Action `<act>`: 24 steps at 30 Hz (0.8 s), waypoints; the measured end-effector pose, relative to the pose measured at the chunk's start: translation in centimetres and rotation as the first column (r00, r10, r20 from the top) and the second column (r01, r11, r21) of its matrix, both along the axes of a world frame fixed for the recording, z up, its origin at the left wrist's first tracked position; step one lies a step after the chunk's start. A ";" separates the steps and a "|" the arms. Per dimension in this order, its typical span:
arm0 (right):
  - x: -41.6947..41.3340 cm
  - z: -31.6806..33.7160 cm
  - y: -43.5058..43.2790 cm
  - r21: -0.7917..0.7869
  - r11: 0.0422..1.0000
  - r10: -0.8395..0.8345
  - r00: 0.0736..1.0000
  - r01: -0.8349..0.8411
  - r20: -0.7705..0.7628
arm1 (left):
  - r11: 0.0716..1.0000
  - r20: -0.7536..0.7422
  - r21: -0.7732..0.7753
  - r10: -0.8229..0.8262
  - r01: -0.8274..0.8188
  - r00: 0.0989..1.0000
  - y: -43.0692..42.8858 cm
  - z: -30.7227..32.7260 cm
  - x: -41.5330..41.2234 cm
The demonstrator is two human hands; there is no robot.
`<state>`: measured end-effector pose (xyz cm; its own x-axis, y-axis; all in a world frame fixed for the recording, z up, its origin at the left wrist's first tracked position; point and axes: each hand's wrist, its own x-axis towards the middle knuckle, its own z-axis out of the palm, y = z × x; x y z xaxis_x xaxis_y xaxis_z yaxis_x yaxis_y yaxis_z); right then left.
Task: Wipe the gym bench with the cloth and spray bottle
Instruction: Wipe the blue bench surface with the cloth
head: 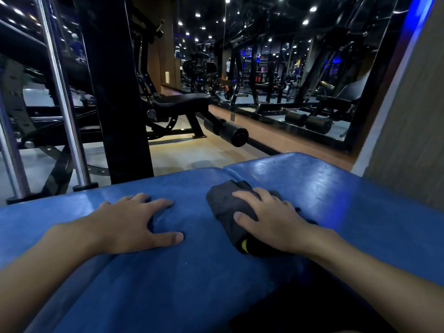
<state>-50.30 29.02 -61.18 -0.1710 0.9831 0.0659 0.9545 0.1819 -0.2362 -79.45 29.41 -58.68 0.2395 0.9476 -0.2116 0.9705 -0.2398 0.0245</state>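
A blue padded gym bench (192,272) fills the lower half of the head view, with a seam between two pads near its far edge. A dark grey folded cloth (224,205) with a small yellow mark lies on the pad. My right hand (271,222) presses down on the cloth, fingers curled over it. To its left, my left hand (134,222) rests flat on the bare pad with fingers spread and holds nothing. No spray bottle is in view.
A black machine upright (115,92) and chrome guide rods (62,92) stand just beyond the bench at left. A black bench with foam rollers (187,102) sits farther back. A wall mirror (288,68) runs along the right, next to a grey pillar (413,116).
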 end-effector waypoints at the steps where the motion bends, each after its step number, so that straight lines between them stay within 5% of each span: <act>1: -0.5 0.0 1.5 0.003 1.000 -0.006 1.000 0.006 -0.017 | 1.000 0.000 -0.004 -0.007 0.007 1.000 0.4 -0.1 0.0; 6: -2.0 -0.3 5.3 0.004 1.000 0.002 1.000 -0.002 0.008 | 1.000 0.032 -0.003 -0.013 0.013 0.999 0.8 -0.5 -0.5; 14: 0.0 -0.1 -1.0 0.011 0.998 0.059 0.990 -0.061 0.125 | 0.998 -0.056 0.049 -0.022 0.024 0.998 -0.2 -0.8 -0.4; 24: -2.3 -0.1 7.2 -0.025 0.999 0.024 1.000 -0.024 -0.009 | 0.999 -0.099 0.047 -0.019 0.024 0.995 -0.3 -0.9 0.0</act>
<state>-52.56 36.25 -61.24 -0.1940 0.9801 0.0429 0.9478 0.1985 -0.2496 -79.48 29.06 -59.55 0.2402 0.9521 -0.1893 0.9622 -0.2593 -0.0829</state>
